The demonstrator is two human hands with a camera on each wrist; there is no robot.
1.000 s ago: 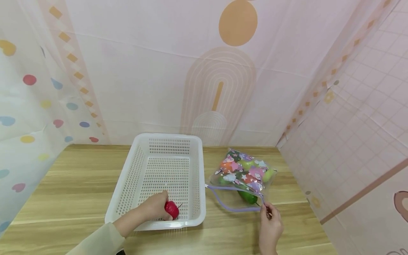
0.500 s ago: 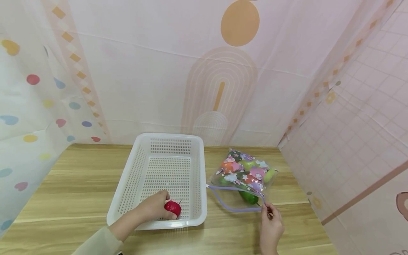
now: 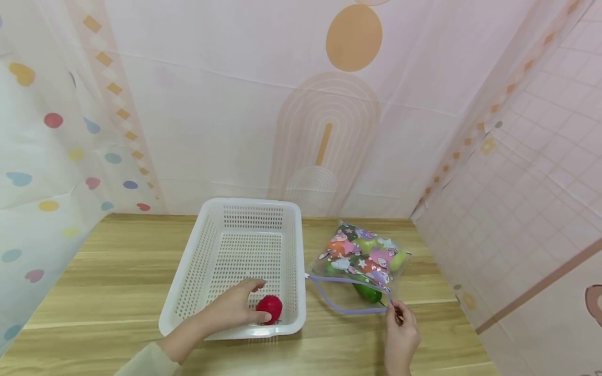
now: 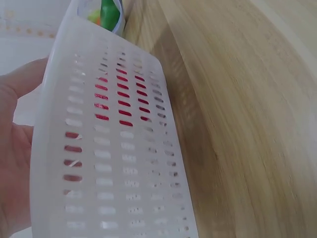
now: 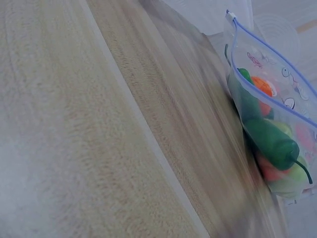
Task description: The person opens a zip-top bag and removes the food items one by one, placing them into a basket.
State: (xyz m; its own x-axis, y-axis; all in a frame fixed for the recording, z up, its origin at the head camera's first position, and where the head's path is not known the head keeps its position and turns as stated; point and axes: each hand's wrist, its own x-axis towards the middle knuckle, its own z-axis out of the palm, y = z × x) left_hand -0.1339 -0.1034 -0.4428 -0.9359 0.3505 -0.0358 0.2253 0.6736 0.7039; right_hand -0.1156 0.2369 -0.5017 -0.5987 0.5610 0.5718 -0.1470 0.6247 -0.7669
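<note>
My left hand point(image 3: 230, 307) is inside the white slotted basket point(image 3: 300, 256), fingers spread. A round red fruit point(image 3: 273, 305) lies on the basket floor at the near right, the thumb tip against its edge. In the left wrist view, red shows through the slots of the basket wall point(image 4: 49, 163), with the left hand point(image 4: 15, 158) behind. With thumb and fingers, my right hand point(image 3: 401, 337) pinches the purple zip edge of a clear printed zip bag point(image 3: 376, 256). The bag's mouth gapes; a green pepper point(image 3: 368, 293) lies just inside, near other produce. The right wrist view hides the right hand.
A wooden table point(image 3: 94, 282) bears the basket and the bag, which lie side by side. A patterned curtain point(image 3: 211, 115) hangs behind them, and more printed sheeting point(image 3: 527, 209) borders the right side. Orange produce point(image 5: 262, 86) shows through the bag.
My left fingers have spread and let go of the red fruit, which now sits slightly farther right on the basket floor. The right hand keeps its pinch on the bag edge.
</note>
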